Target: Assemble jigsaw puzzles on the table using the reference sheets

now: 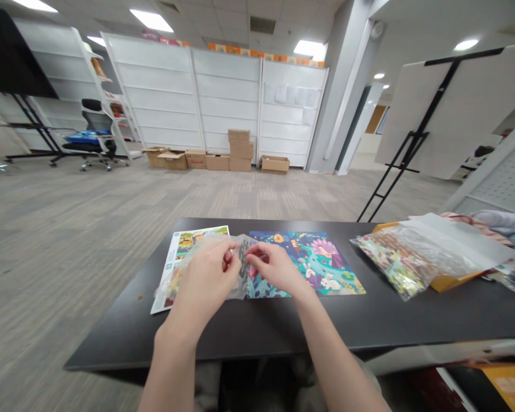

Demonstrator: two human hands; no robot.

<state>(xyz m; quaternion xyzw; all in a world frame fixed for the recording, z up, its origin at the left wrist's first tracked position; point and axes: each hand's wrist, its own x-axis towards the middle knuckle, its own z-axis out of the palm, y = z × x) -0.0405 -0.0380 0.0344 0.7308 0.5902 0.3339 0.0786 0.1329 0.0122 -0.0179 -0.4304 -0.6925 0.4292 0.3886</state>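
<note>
A clear plastic bag (242, 286) lies between my hands, above the black table. My left hand (212, 269) has its fingers curled in a pinch on the bag near its opening. Facing it, my right hand (278, 269) is bent with thumb and fingertips at the bag's right edge. The bag's contents are mostly covered by my left hand. Under the bag and left hand is a white-bordered picture sheet (171, 266) with colourful scenes. To the right, partly beneath my right hand, lies a bright picture puzzle (324, 266) with white rabbits and a pink-crested animal.
On the right of the black table (274, 326) are a plastic bag of colourful pieces (397, 266) and a yellow envelope (455, 281) under clear wrapping. Folded cloth (502, 220) lies beyond. Cardboard boxes (240, 150) stand by white shelving; a board on an easel (446, 109) stands right.
</note>
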